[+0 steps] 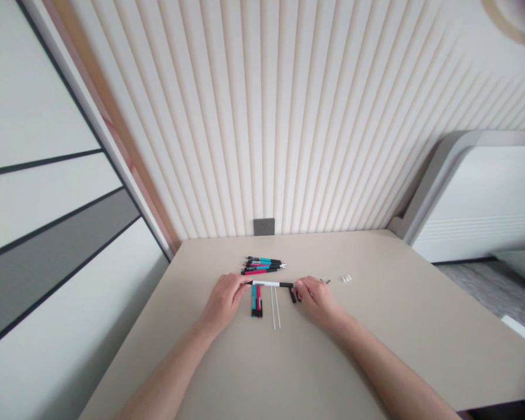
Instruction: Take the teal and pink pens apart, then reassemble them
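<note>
A white pen with black ends (266,284) lies level between my hands. My left hand (224,298) pinches its left end, and my right hand (317,298) has its fingers closed on the right tip. Just below the pen are a blue pen barrel (254,298) and a red pen barrel (259,298), side by side. Two thin white refills (275,309) lie to their right. Short black grip pieces (293,296) sit beside my right fingers, partly hidden by them.
Behind the hands, several blue and red pens (263,265) lie in a pile on the beige table (332,361). Small white pieces (346,278) are at the right. A dark socket (263,226) is on the ribbed wall.
</note>
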Tool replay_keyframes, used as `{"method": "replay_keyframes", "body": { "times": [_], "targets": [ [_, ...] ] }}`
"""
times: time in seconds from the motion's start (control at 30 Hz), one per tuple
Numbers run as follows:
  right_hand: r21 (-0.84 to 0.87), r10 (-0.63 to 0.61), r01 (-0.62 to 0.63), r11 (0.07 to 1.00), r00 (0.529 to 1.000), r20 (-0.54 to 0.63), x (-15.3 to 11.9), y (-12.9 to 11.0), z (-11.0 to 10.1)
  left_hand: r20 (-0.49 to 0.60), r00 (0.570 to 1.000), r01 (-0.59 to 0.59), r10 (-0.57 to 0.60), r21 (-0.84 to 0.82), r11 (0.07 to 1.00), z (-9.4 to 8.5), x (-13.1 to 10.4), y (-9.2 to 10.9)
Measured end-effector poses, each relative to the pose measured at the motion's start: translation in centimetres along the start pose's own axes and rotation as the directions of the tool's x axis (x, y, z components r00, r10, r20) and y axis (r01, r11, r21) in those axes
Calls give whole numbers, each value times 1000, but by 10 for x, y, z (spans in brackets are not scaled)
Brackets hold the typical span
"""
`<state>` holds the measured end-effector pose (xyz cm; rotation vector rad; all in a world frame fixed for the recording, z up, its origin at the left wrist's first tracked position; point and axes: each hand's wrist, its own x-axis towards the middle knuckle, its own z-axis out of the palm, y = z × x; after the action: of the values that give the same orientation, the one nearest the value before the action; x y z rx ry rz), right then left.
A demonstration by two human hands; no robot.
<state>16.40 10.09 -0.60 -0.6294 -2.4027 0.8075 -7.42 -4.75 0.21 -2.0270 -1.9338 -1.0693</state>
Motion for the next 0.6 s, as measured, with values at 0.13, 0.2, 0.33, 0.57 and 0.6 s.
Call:
{"method": "replay_keyframes", "body": {
  "times": [0.13,0.2,0.33,0.57,0.6],
  "targets": [
    [21,4,-5,1000,1000,16,2,1,-1,21,1000,11,-10,-20,1000,-1,-1,-1],
    [41,7,-7,999,1000,5,2,1,-2,33,999,1,0,-39,999,-1,-2,-2],
    [54,1,1,999,999,-48,1,0,-5,30,1000,-6,9,-68,998,0,-2,-1],
    [65,54,-47,997,992,-116,-4,-2,-2,29,999,22,-20,-80,997,3,-4,-1],
    [70,57,-48,996,991,-121,-4,-2,-1,33,999,33,-31,-75,997,3,-4,-1]
  ]
}}
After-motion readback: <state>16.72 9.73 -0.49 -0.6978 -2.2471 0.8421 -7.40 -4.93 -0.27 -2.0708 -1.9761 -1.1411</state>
